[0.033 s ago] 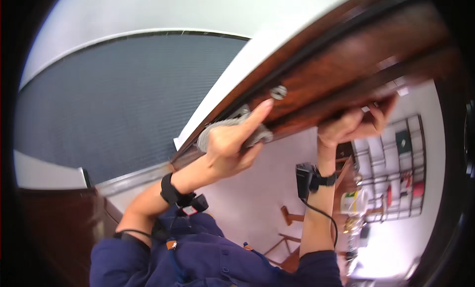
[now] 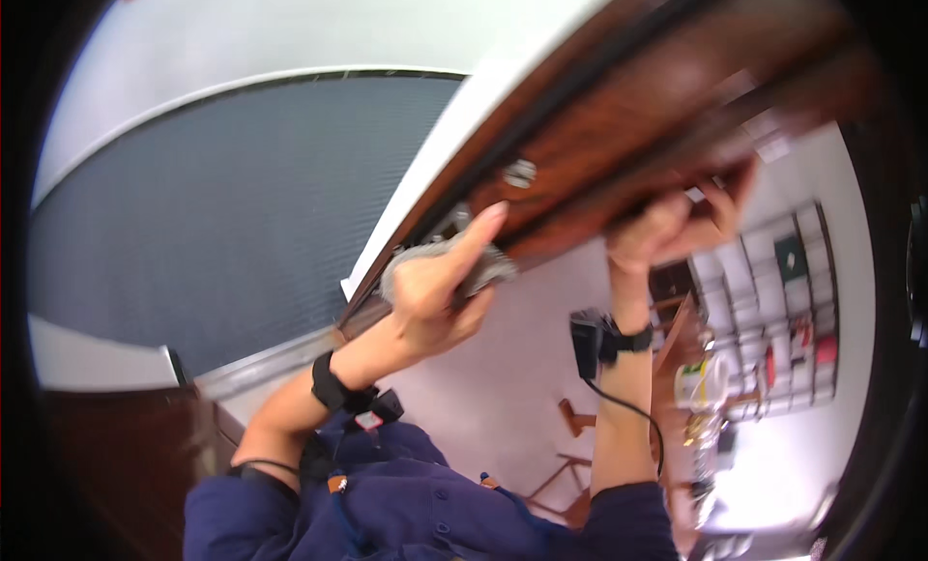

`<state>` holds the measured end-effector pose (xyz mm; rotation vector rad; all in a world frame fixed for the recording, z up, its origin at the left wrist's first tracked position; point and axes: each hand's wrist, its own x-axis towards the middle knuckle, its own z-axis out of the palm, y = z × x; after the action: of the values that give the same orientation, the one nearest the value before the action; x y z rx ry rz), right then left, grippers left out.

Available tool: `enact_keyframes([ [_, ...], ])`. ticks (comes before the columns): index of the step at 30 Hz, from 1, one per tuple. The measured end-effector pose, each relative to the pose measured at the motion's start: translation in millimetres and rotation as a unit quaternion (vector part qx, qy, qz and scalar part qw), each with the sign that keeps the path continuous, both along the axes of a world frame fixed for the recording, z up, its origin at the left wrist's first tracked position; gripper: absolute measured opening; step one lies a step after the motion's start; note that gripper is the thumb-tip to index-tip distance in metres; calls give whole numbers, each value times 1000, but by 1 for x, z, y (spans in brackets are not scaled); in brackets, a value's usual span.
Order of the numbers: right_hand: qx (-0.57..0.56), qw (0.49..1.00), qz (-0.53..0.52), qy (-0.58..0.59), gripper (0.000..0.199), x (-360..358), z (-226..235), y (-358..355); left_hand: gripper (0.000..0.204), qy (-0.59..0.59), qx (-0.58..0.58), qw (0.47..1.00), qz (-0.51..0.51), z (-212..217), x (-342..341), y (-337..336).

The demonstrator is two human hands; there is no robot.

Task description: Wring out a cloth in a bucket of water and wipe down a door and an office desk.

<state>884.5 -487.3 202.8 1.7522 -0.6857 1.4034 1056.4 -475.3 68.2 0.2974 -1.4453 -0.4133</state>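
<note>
Grey cloth (image 2: 497, 265) at brown door (image 2: 609, 145)

Left hand (image 2: 435, 295) closed around grey cloth, one finger extended, at door's edge, below the door's metal disc (image 2: 520, 173). Right hand (image 2: 677, 223) farther right along door's lower edge, fingers curled; blurred, cannot tell its hold.

Beside a dark wooden door (image 2: 599, 141), a pale room (image 2: 503, 387), possibly an office or study, is showing: dark-framed shelving (image 2: 778, 315) is holding items, and a wooden table (image 2: 674, 348) is standing near.

Navy buttoned shirt (image 2: 411, 498); black wrist straps (image 2: 633, 341), boxy devices (image 2: 585, 344); black cable (image 2: 640, 413).
</note>
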Motion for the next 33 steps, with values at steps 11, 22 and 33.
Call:
enact_keyframes([
  [11, 529, 825, 182, -78, 20, -29, -54, 106, 22, -274, 127, 938, -168, -27, -36, 105],
  [22, 674, 486, 264, -490, 45, -118, -243, 409, 21, -437, 163, 782, -414, -40, -163, 234],
  [33, 479, 556, -40, -678, 24, -212, -254, 562, 21, -417, 178, 753, -477, -63, -313, 319],
])
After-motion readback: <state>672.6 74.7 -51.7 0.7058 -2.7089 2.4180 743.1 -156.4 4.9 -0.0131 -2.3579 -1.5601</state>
